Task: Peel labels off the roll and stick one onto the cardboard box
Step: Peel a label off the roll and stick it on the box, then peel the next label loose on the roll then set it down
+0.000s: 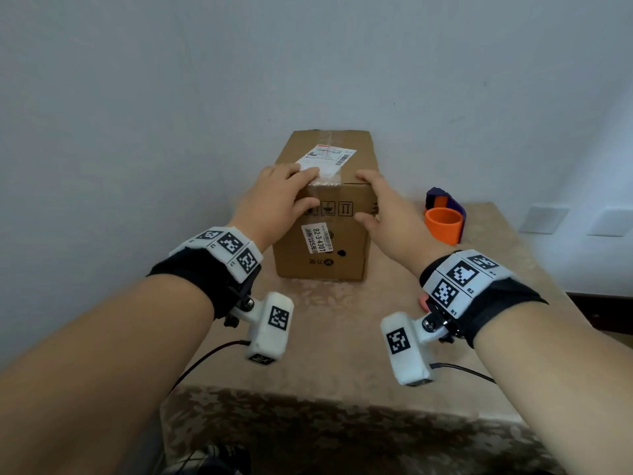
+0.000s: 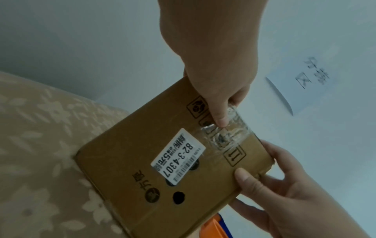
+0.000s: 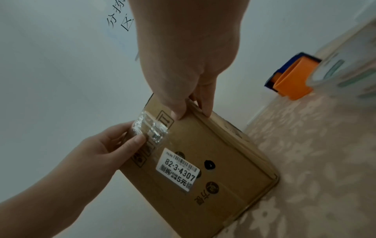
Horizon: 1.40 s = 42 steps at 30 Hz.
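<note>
The brown cardboard box (image 1: 349, 245) (image 2: 114, 161) (image 3: 234, 161) stands upright on the table against the wall. A white barcode label (image 1: 318, 238) (image 2: 177, 157) (image 3: 179, 169) is stuck on its front, and a shipping label (image 1: 329, 156) on its top. Crinkled clear tape (image 1: 327, 178) (image 2: 227, 136) (image 3: 150, 127) wraps the top front edge. My left hand (image 1: 308, 186) (image 2: 221, 109) grips that edge, fingers on top and thumb on the tape. My right hand (image 1: 368, 197) (image 3: 192, 111) grips the top right corner, thumb on the front.
An orange ring in a blue-purple holder (image 1: 443, 224) (image 3: 293, 80) sits on the table (image 1: 342, 320) right of the box. A blurred pale thing with green marks (image 3: 341, 72) lies near my right wrist. A sheet with characters (image 2: 301, 83) hangs on the wall.
</note>
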Motion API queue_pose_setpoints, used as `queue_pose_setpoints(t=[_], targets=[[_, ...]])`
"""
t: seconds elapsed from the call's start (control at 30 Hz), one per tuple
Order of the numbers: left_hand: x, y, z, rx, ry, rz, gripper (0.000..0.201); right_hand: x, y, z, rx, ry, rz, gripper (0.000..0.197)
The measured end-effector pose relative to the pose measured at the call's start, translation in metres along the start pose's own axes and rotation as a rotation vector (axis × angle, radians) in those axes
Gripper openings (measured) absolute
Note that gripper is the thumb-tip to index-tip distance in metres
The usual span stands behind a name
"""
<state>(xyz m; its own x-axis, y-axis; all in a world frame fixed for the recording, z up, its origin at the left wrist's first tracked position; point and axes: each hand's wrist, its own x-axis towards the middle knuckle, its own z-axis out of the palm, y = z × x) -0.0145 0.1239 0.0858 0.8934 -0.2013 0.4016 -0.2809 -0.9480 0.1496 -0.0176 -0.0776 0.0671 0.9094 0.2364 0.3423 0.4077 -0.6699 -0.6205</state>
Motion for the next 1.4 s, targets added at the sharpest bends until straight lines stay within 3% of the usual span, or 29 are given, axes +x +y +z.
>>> queue_pose_setpoints(t=[0.37, 0.6, 0.7, 0.8, 0.97, 1.17, 1.27, 1.4], targets=[[0.003, -0.049, -0.02, 0.042, 0.001, -0.124, 0.038, 0.034, -0.04, 0.052, 0.032, -0.004, -0.021, 0.057], [-0.001, -0.034, -0.017, 0.206, 0.059, -0.148, 0.035, 0.027, -0.036, 0.027, -0.07, -0.144, -0.062, 0.065], [-0.004, -0.023, -0.022, 0.197, 0.122, -0.215, 0.042, 0.019, -0.035, 0.006, -0.134, -0.135, -0.071, 0.063], [-0.006, -0.004, -0.027, 0.155, 0.175, -0.161, 0.041, 0.008, -0.023, -0.02, -0.192, -0.149, -0.031, 0.055], [-0.002, 0.055, -0.028, 0.136, 0.226, 0.045, 0.031, -0.01, 0.014, -0.069, -0.31, -0.136, 0.087, 0.036], [0.003, 0.117, 0.008, 0.027, 0.099, 0.161, 0.027, -0.042, 0.061, -0.09, -0.385, -0.158, 0.228, 0.031], [-0.001, 0.128, 0.044, -0.068, 0.006, 0.147, 0.026, -0.06, 0.085, -0.08, -0.257, -0.193, 0.315, 0.018], [-0.007, 0.126, 0.094, -0.216, -0.154, 0.072, 0.023, -0.08, 0.113, -0.059, -0.233, -0.324, 0.403, 0.039]])
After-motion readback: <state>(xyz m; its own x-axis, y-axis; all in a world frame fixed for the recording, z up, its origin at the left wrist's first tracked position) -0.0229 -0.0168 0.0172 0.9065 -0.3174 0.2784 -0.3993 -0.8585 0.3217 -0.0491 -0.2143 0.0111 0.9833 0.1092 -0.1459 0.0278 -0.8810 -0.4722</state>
